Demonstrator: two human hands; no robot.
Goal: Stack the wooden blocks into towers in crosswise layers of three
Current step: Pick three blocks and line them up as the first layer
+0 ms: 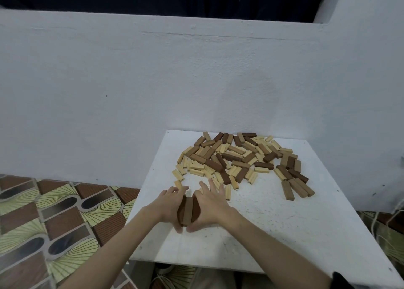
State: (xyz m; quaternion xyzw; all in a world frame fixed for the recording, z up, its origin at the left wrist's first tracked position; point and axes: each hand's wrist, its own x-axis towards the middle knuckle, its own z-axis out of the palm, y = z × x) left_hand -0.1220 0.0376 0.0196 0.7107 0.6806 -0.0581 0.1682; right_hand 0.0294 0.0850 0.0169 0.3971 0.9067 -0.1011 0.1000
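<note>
Three brown wooden blocks (188, 210) lie side by side as one layer on the white table (273, 234), near its left front part. My left hand (169, 205) presses against the layer's left side with straight fingers. My right hand (211, 203) presses its right side the same way, thumb at the near end. A big loose pile of light, mid-brown and dark blocks (238, 157) covers the far part of the table, just beyond my fingertips.
A white wall (153, 91) rises directly behind the table. Patterned floor tiles (54, 223) lie to the left, below the table's left edge. A row of mid-brown blocks (297, 189) lies at the pile's right front.
</note>
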